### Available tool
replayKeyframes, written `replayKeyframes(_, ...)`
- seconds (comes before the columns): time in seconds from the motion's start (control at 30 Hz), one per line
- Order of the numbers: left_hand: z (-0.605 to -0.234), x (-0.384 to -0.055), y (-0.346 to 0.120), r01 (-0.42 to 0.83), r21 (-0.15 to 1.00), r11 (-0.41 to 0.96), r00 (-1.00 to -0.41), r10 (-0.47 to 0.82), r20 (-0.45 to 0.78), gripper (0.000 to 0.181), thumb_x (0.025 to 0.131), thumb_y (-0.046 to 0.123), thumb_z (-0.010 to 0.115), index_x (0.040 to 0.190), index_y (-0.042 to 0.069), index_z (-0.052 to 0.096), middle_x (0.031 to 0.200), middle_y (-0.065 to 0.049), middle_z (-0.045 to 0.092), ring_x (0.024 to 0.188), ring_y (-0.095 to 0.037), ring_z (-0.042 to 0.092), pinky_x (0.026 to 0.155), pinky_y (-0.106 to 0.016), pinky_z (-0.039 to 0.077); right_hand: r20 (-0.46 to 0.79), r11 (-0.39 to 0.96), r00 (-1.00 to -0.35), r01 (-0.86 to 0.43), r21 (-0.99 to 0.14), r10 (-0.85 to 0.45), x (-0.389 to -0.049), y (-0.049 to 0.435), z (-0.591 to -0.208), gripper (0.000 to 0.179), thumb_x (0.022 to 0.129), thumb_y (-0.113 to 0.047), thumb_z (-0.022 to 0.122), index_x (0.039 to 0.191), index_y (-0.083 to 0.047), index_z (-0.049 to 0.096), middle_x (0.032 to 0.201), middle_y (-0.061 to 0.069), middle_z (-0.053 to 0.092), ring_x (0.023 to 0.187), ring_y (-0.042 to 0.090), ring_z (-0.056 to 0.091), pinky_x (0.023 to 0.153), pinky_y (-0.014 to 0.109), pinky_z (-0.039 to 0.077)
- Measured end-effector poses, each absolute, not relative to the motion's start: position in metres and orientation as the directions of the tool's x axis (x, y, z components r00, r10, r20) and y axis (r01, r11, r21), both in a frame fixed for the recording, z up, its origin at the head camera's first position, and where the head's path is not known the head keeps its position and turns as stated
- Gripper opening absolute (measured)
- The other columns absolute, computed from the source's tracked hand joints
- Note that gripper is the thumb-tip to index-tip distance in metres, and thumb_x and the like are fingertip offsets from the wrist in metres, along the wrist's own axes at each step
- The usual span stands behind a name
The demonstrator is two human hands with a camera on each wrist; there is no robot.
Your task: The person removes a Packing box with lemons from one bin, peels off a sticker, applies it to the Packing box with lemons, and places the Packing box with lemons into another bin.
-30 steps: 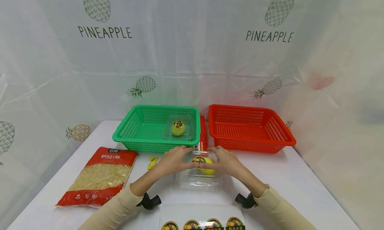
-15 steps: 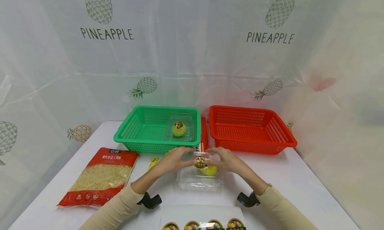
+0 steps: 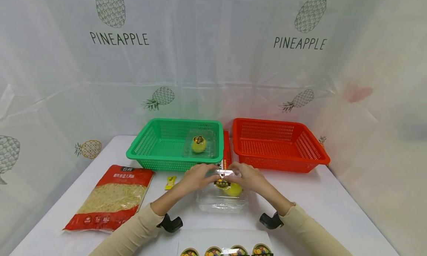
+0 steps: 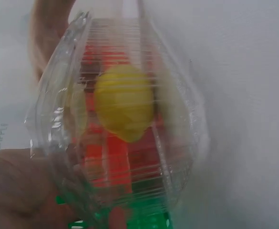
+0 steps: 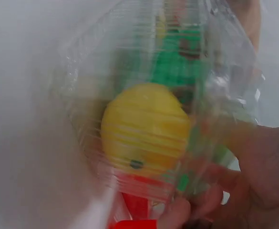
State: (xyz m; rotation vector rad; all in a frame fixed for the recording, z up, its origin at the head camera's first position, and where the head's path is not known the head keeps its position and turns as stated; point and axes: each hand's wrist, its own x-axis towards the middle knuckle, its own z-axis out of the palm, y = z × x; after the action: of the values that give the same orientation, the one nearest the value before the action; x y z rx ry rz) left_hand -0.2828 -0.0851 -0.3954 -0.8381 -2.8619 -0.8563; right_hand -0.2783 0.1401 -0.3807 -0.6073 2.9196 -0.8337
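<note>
Both hands meet over one clear box (image 3: pixel 221 198) lying on the white table (image 3: pixel 333 204) just in front of the two baskets: the left hand (image 3: pixel 197 177) pinches the far left edge of its lid, the right hand (image 3: pixel 248 177) pinches the far right edge, fingers curled round the thin plastic. Inside sits one round yellow fruit (image 3: pixel 232 189), smooth-skinned, with a dark round sticker (image 3: pixel 222 183) on the lid above it. The box is ribbed, glossy, see-through plastic with rounded corners; in the wrist views it shows as a blurred shell around the fruit (image 4: pixel 124 101) (image 5: pixel 145 129), and how tightly the lid is closed I cannot tell. Two rectangular baskets of perforated plastic stand side by side behind it, one green (image 3: pixel 143 148) and one red (image 3: pixel 313 152), with a narrow red carton (image 3: pixel 227 150) between them. The green one holds a second clear box (image 3: pixel 199 143) with one more yellow fruit and sticker. Left of the hands lie one small yellow sachet (image 3: pixel 170 181) and one flat red bag (image 3: pixel 111 196) with a window showing pale dry pasta. At the near edge lies a white sheet (image 3: pixel 223 239) carrying four round stickers in a row.
</note>
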Motion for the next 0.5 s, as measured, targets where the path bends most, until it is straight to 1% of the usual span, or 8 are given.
replayKeyframes(0.1,-0.394,-0.286,-0.09,0.537,0.548,0.641,-0.82,0.55,0.16,0.044,0.097,0.03,0.063,0.133,0.006,0.06,0.13,-0.009,0.066,0.125,-0.028,0.059,0.101,-0.047,0.049,0.031,0.727,-0.897,-0.377,-0.574,-0.441,-0.279,0.147,-0.38,0.044,0.087,-0.038,0.073,0.122,-0.014,0.064,0.118,0.011,0.068,0.113,0.034,0.062,0.088,0.054,0.054)
replayKeyframes(0.17,-0.391,-0.287,-0.094,0.547,0.589,0.595,-0.792,0.595,0.135,0.048,0.096,0.026,0.064,0.135,0.001,0.056,0.135,-0.014,0.062,0.129,-0.03,0.055,0.105,-0.047,0.047,0.01,0.701,-0.881,-0.384,-0.601,-0.474,-0.28,0.151,-0.38,0.049,0.086,-0.036,0.074,0.127,-0.011,0.062,0.122,0.013,0.066,0.117,0.036,0.059,0.092,0.057,0.052)
replayKeyframes(0.23,-0.388,-0.287,-0.097,0.543,0.624,0.562,-0.773,0.626,0.108,0.053,0.094,0.024,0.067,0.137,-0.003,0.053,0.139,-0.017,0.058,0.132,-0.033,0.052,0.107,-0.05,0.045,-0.008,0.7,-0.879,-0.374,-0.608,-0.477,-0.279,0.152,-0.38,0.056,0.085,-0.037,0.076,0.131,-0.01,0.06,0.126,0.013,0.064,0.12,0.036,0.058,0.094,0.058,0.051)
replayKeyframes(0.33,-0.384,-0.286,-0.098,0.531,0.638,0.557,-0.76,0.646,0.07,0.064,0.09,0.03,0.071,0.14,-0.003,0.049,0.143,-0.019,0.054,0.136,-0.035,0.047,0.109,-0.055,0.041,-0.029,0.722,-0.891,-0.347,-0.598,-0.452,-0.276,0.151,-0.379,0.066,0.08,-0.045,0.078,0.134,-0.012,0.058,0.129,0.012,0.062,0.121,0.034,0.057,0.094,0.058,0.051)
replayKeyframes(0.4,-0.384,-0.285,-0.096,0.526,0.631,0.57,-0.763,0.644,0.054,0.069,0.088,0.035,0.073,0.142,-0.001,0.048,0.145,-0.017,0.052,0.138,-0.035,0.045,0.11,-0.056,0.039,-0.036,0.738,-0.899,-0.335,-0.587,-0.436,-0.273,0.149,-0.378,0.071,0.077,-0.05,0.079,0.134,-0.013,0.058,0.13,0.011,0.061,0.121,0.032,0.056,0.092,0.057,0.051)
replayKeyframes(0.5,-0.386,-0.285,-0.095,0.534,0.615,0.581,-0.764,0.643,0.055,0.072,0.086,0.038,0.074,0.143,0.001,0.048,0.145,-0.016,0.052,0.138,-0.035,0.044,0.111,-0.057,0.037,-0.043,0.739,-0.9,-0.329,-0.588,-0.434,-0.272,0.148,-0.377,0.073,0.076,-0.052,0.079,0.135,-0.014,0.057,0.131,0.01,0.06,0.12,0.031,0.055,0.092,0.057,0.051)
